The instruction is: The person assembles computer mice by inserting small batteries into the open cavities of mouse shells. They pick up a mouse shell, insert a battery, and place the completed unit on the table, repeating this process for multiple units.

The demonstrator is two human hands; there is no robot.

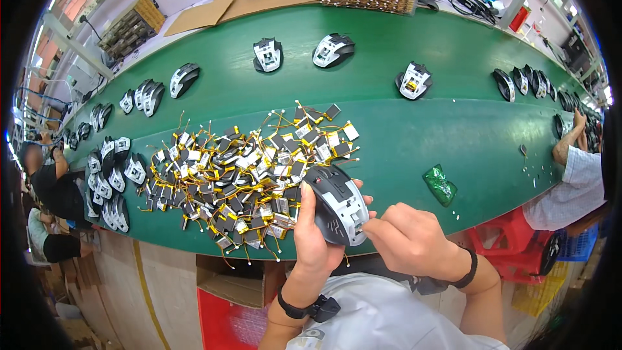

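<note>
A black and white computer mouse with an open cavity in its top rests in my left hand, which is wrapped round its side. The fingers of my right hand are pinched together at the lower right end of this mouse, by the cavity. Whatever sits between those fingertips is too small to make out. Just left of the held mouse spreads a heap of small battery packs, silver and dark grey with yellow tape and thin wires with white plugs.
More mice stand on the green table, including a cluster at the left and a row at far right. A green packet lies right of my hands. A person's arm reaches in at right; a person sits at left.
</note>
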